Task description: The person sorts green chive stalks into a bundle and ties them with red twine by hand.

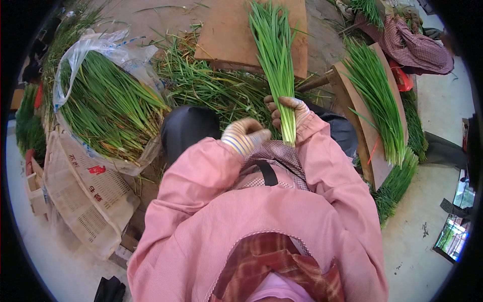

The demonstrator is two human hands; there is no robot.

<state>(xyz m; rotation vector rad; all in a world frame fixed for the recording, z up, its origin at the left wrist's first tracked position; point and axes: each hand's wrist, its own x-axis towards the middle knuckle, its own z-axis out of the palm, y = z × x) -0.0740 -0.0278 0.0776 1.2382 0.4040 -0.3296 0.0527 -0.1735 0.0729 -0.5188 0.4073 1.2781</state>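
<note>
My right hand (292, 109), in a striped work glove, is wrapped round the pale lower stems of a bunch of garlic chives (276, 50). The green leaves point away from me and lie over a brown board (224, 38); the stem ends hang just above my lap. Left of the stems is my left hand (245, 135), gloved too, its fingers curled in and its thumb toward the bunch but apart from it. Whatever those fingers hold, if anything, is hidden. My dark-covered knees (190, 126) are spread on either side.
To the left, a clear plastic bag (75, 55) holds a heap of chives (103, 103), beside a pale plastic crate (83, 189). Loose leaves (216, 88) litter the ground ahead. On the right, a bunch of chives (375, 95) rests on a slanted board (347, 95); checked cloth (412, 48) lies beyond.
</note>
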